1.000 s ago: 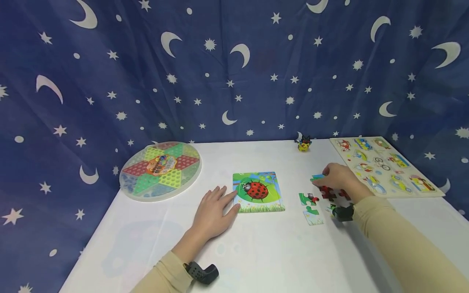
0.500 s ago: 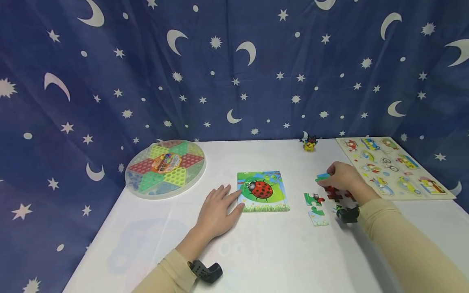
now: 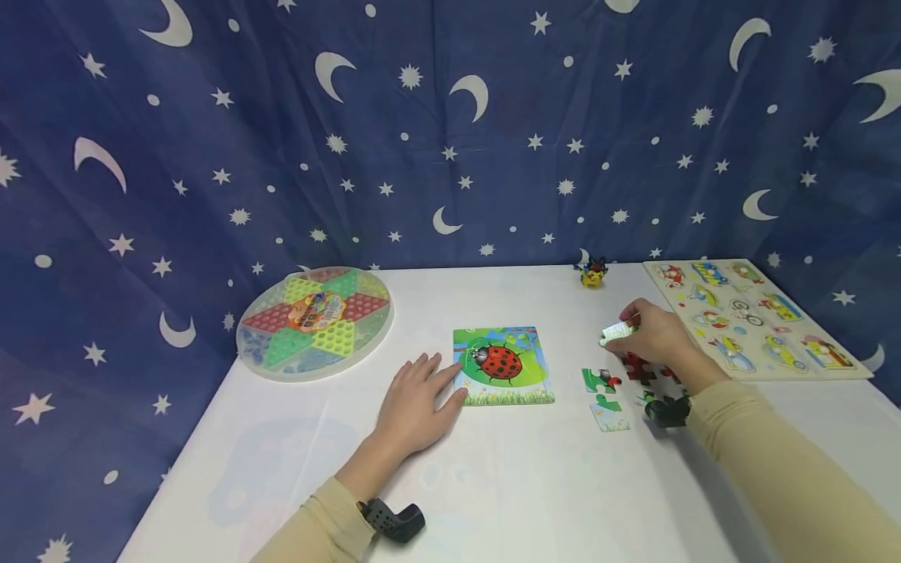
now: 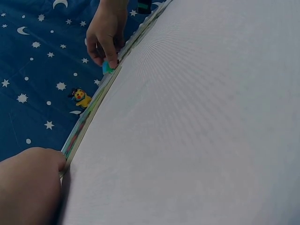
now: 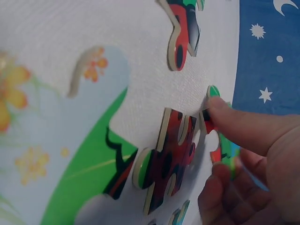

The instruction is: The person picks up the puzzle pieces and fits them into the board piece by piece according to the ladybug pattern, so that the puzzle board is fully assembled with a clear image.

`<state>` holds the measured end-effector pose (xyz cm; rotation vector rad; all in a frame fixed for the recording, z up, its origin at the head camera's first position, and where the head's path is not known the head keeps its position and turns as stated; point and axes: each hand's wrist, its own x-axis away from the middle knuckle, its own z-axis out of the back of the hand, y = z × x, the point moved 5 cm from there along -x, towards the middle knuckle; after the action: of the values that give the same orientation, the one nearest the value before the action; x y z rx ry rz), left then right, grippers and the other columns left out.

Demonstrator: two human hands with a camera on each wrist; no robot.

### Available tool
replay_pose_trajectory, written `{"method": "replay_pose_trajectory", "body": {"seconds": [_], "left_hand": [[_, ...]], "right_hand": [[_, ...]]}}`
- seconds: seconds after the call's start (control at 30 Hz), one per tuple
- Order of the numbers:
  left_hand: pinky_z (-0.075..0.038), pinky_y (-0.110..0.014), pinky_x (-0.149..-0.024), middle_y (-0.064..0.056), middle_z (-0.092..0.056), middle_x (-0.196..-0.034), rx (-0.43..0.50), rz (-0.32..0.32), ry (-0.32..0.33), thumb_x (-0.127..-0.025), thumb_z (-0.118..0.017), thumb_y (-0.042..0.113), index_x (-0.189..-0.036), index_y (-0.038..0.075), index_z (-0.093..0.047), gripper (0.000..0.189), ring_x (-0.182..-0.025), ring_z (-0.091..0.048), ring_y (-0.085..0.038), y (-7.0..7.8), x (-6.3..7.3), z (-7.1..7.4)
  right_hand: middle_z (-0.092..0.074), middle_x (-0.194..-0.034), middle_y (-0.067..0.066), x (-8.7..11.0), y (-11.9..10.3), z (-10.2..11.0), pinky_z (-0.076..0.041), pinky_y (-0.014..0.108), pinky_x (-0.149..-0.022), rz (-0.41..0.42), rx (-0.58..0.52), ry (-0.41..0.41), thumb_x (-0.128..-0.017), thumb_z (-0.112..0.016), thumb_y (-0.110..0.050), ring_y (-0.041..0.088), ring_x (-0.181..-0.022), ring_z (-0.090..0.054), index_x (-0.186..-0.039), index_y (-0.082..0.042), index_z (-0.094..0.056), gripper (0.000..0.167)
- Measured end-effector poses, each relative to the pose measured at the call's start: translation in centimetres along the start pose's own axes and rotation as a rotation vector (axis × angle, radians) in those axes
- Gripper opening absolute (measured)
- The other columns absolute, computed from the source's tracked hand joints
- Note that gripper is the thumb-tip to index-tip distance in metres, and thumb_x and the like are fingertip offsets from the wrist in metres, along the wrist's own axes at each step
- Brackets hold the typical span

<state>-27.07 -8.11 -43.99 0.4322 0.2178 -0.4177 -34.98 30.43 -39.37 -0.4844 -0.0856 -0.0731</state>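
Note:
In the head view, my left hand [image 3: 417, 407] lies on the white table with its fingers spread. The index fingertip reaches the left edge of a square ladybug picture board [image 3: 501, 364]. Over on the right, my right hand [image 3: 655, 340] pinches a jigsaw puzzle piece [image 3: 618, 334] between thumb and fingers, tilted and catching the light. The right wrist view shows this puzzle piece [image 5: 228, 150] in green, blue and red, partly hidden by the fingers. Below that hand lie a red spotted piece [image 3: 638, 367], a green piece with ladybug head [image 3: 600, 381] and a grass piece [image 3: 611, 417].
A round Chinese checkers board [image 3: 315, 322] sits at the back left. A wooden board with vehicle pictures [image 3: 753, 320] lies at the back right, near a small yellow figurine [image 3: 593, 275]. A blue star-and-moon curtain [image 3: 394, 141] hangs behind the table.
My right hand has raised and tilted the puzzle piece, so its surface now shines pale instead of showing blue and green. My left hand has stayed by the ladybug board.

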Motion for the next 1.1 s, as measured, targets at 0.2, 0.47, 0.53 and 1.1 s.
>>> {"method": "replay_pose_trajectory", "body": {"seconds": [0.2, 0.47, 0.53, 1.1], "left_hand": [[-0.022, -0.051, -0.123, -0.017, -0.05, -0.152, 0.002, -0.002, 0.012, -0.102, -0.056, 0.047, -0.144, 0.019, -0.062, 0.051, -0.146, -0.038, -0.038, 0.0, -0.2, 0.3], [-0.022, -0.051, -0.123, -0.016, -0.049, -0.153, 0.01, 0.008, -0.009, -0.102, -0.055, 0.048, -0.145, 0.02, -0.061, 0.052, -0.146, -0.037, -0.037, 0.0, 0.0, 0.1], [-0.023, -0.052, -0.123, -0.016, -0.05, -0.152, 0.011, 0.004, 0.001, -0.102, -0.056, 0.047, -0.144, 0.019, -0.062, 0.051, -0.146, -0.038, -0.038, 0.1, 0.0, 0.2], [-0.02, -0.049, -0.124, -0.015, -0.049, -0.154, 0.011, 0.015, -0.005, -0.102, -0.055, 0.049, -0.145, 0.021, -0.061, 0.052, -0.147, -0.036, -0.036, -0.2, -0.1, 0.0]], "right_hand": [[-0.059, -0.121, 0.027, -0.3, -0.5, 0.1, -0.054, 0.044, -0.076, 0.068, -0.023, 0.022, -0.092, -0.076, -0.028, 0.035, -0.095, -0.058, -0.125, 0.001, -0.055, 0.048], [-0.065, -0.112, 0.021, -0.4, -0.7, 0.4, -0.052, 0.043, -0.075, 0.088, -0.06, -0.034, -0.099, -0.065, -0.022, 0.034, -0.095, -0.059, -0.124, -0.002, -0.065, 0.032], [-0.066, -0.106, 0.017, -0.5, -1.0, 0.3, -0.051, 0.038, -0.071, 0.082, -0.107, -0.048, -0.101, -0.063, -0.022, 0.03, -0.09, -0.058, -0.125, -0.002, -0.064, 0.032], [-0.064, -0.093, 0.01, -0.7, -9.4, -5.3, -0.049, 0.029, -0.063, 0.133, -0.277, -0.168, -0.098, -0.066, -0.017, 0.021, -0.076, -0.057, -0.123, -0.006, -0.065, 0.026]]}}
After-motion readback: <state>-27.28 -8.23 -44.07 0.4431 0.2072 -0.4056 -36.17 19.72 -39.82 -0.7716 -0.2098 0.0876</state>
